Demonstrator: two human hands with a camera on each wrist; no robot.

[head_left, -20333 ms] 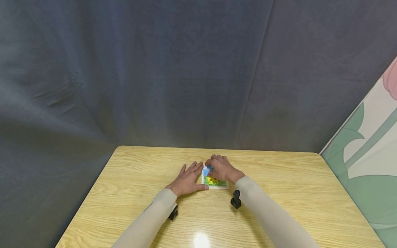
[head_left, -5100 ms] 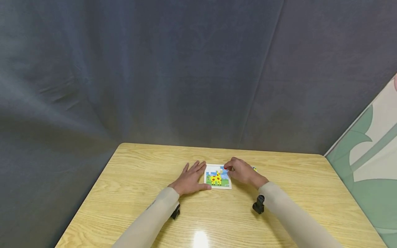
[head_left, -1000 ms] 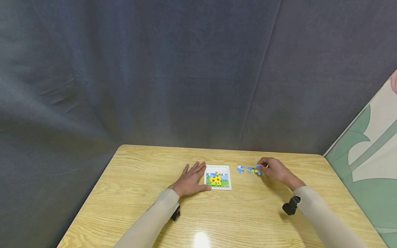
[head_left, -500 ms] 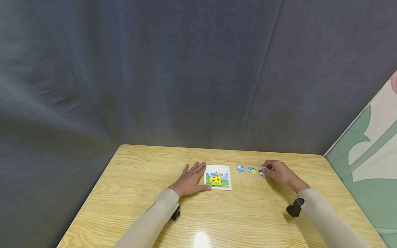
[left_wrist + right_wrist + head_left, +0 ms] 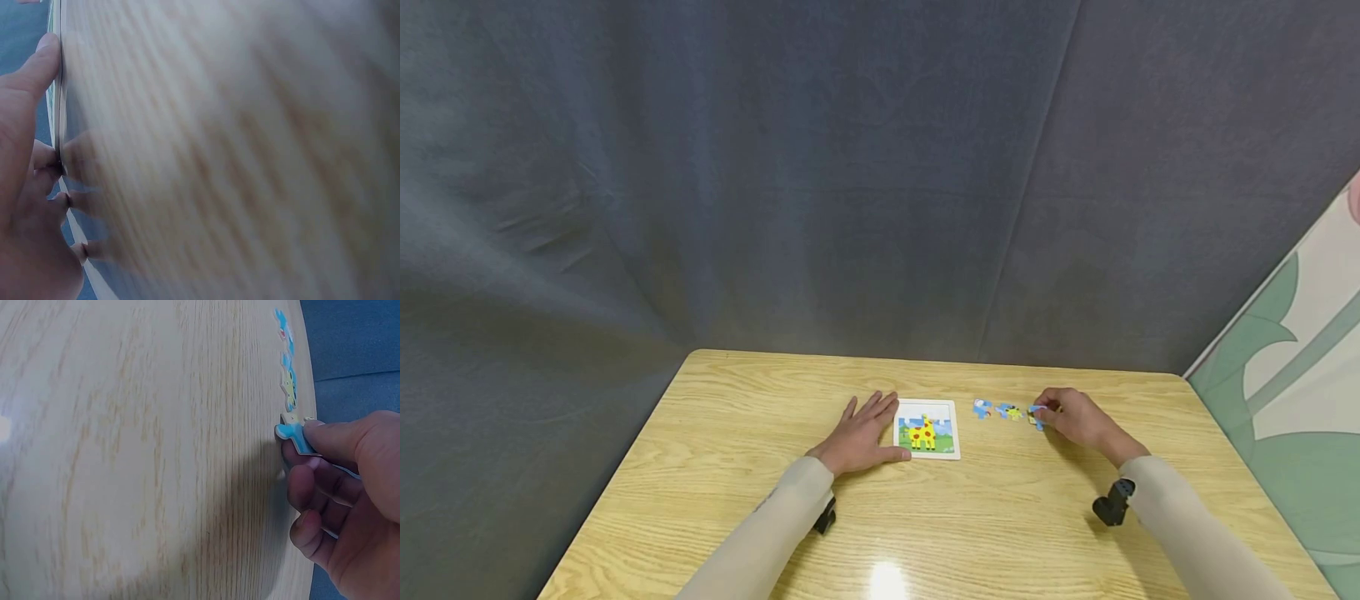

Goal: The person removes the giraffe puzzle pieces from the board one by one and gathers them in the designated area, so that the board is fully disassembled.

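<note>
A white-framed jigsaw puzzle board point(image 5: 917, 410) with a giraffe picture lies flat near the table's far side. Its top row shows bare white backing. My left hand point(image 5: 856, 439) lies spread with straight fingers, touching the board's left edge and lower left corner. To the right of the board are two loose blue puzzle pieces, one with white and red point(image 5: 981, 407) and one with yellow point(image 5: 1009, 412). Just beyond them my right hand point(image 5: 1075, 418) pinches a third puzzle piece point(image 5: 292, 434), blue and cream, between thumb and finger, tilted off the table in the right wrist view.
The wooden table point(image 5: 940, 533) has its far edge a little behind the board and pieces. A dark curtain point(image 5: 880, 183) hangs behind it. Black wrist cameras point(image 5: 1112, 502) sit under both sleeves.
Earlier my right hand worked at the board's top; the top-row pieces now lie out at the right. In the last second it has moved slightly right with the pinched piece. My left hand stays put.
</note>
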